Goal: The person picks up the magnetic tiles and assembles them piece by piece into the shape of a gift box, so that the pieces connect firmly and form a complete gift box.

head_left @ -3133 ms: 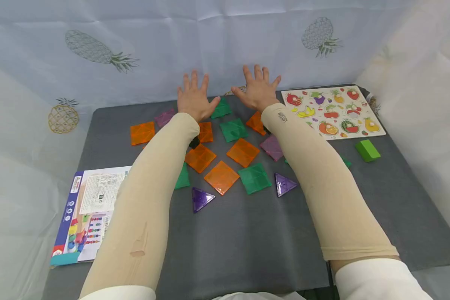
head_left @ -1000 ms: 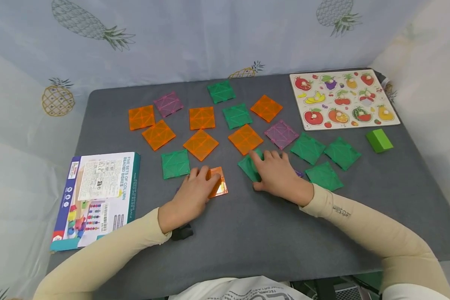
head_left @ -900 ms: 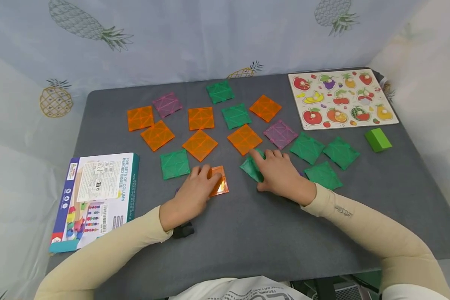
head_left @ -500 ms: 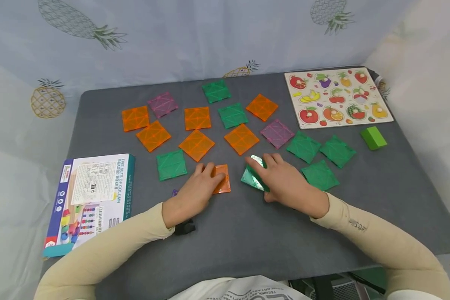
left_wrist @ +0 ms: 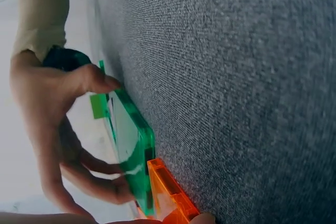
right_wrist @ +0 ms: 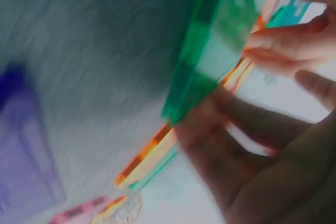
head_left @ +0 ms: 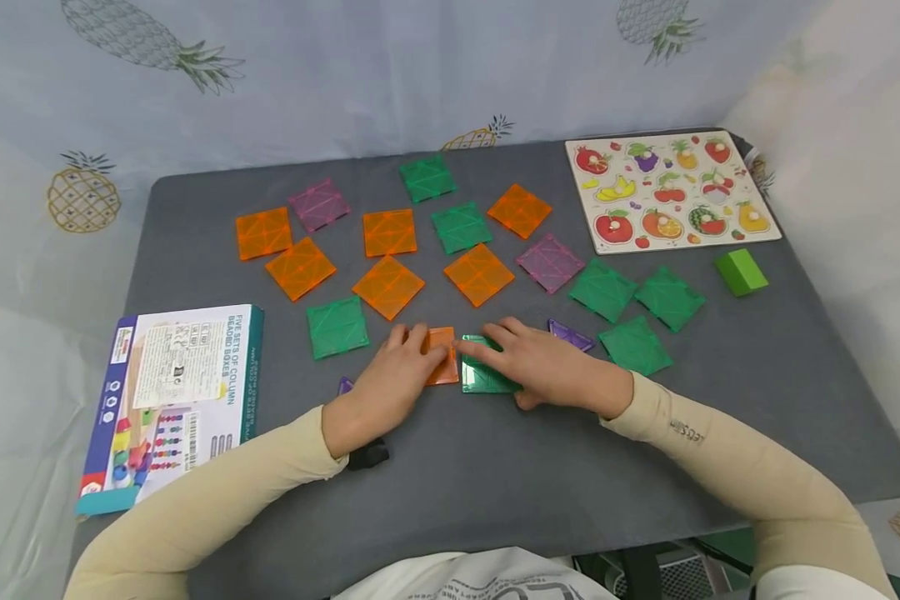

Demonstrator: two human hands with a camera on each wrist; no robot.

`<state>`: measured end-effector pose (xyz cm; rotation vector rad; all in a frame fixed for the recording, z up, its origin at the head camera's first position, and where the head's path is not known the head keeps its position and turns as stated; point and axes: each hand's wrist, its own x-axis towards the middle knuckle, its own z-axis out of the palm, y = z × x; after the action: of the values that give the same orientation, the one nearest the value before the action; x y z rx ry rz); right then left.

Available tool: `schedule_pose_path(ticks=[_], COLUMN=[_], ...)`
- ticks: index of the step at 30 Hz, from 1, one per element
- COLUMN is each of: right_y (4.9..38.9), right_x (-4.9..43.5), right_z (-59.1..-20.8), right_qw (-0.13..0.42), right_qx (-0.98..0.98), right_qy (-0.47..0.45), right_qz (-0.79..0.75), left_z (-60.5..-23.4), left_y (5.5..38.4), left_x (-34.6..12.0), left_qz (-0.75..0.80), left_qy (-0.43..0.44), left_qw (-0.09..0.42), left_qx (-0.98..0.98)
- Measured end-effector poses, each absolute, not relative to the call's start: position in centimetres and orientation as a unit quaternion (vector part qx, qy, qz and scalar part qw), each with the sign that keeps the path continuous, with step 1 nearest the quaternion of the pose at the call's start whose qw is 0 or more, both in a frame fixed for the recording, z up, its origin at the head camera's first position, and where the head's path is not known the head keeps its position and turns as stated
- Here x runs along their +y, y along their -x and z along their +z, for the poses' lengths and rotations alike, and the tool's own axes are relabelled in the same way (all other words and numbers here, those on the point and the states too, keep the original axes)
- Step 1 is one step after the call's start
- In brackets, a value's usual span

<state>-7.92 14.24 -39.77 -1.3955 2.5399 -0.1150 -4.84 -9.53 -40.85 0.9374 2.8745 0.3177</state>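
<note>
In the head view my left hand (head_left: 386,383) pinches an orange square magnetic tile (head_left: 444,358) by its left part, close over the grey table. My right hand (head_left: 547,367) grips a green square magnetic tile (head_left: 483,375), fingers along the far edge and thumb on the near one. The two tiles stand side by side with only a narrow strip between them from above. Seen from the left wrist, a corner of the green tile (left_wrist: 136,145) overlaps the end of the orange tile (left_wrist: 165,187). The right wrist view is blurred; fingers cover part of the green tile (right_wrist: 199,51).
Several loose orange, green and pink square tiles (head_left: 388,287) lie beyond the hands. Purple triangle tiles (head_left: 570,335) lie by both hands, one mostly hidden. A boxed toy (head_left: 187,375) is at left, a fruit puzzle board (head_left: 678,218) at back right, a green block (head_left: 741,272) below it.
From the back of the table both hands came to the front tiles. Lately the right hand has brought the green tile left and squared it beside the orange one; the left hand stayed nearly still.
</note>
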Motion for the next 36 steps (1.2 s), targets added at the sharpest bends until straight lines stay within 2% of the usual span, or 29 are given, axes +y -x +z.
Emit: schedule_pose_path(ticks=[11,17,23,27,31,36], right_y=[9.8,9.8,9.7,9.5,9.3,9.4], right_x=[15.0,15.0,14.8,14.8,14.8,14.6], right_z=[-40.0,-40.2,-40.4,-40.5,-40.5,-40.7], right_qw=[0.162,0.162,0.143,0.141,0.144,0.156], right_qx=[0.853,0.856,0.862,0.862,0.861,0.860], right_qy=[0.490,0.482,0.478,0.480,0.481,0.477], right_qz=[-0.072,-0.093,-0.091,-0.086,-0.086,-0.093], left_z=[-41.2,-41.2,-40.8,-40.0,-38.7,-37.8], left_y=[4.7,4.7,4.7,5.0,6.5,10.9], left_x=[-8.9,-9.1,-9.2,-9.2,-9.5,-11.3], left_qz=[0.107,0.094,0.081,0.075,0.091,0.088], left_qy=[-0.322,-0.326,-0.320,-0.318,-0.280,-0.179], left_qw=[0.039,0.041,0.065,0.105,0.109,0.093], left_qx=[0.940,0.940,0.942,0.939,0.949,0.975])
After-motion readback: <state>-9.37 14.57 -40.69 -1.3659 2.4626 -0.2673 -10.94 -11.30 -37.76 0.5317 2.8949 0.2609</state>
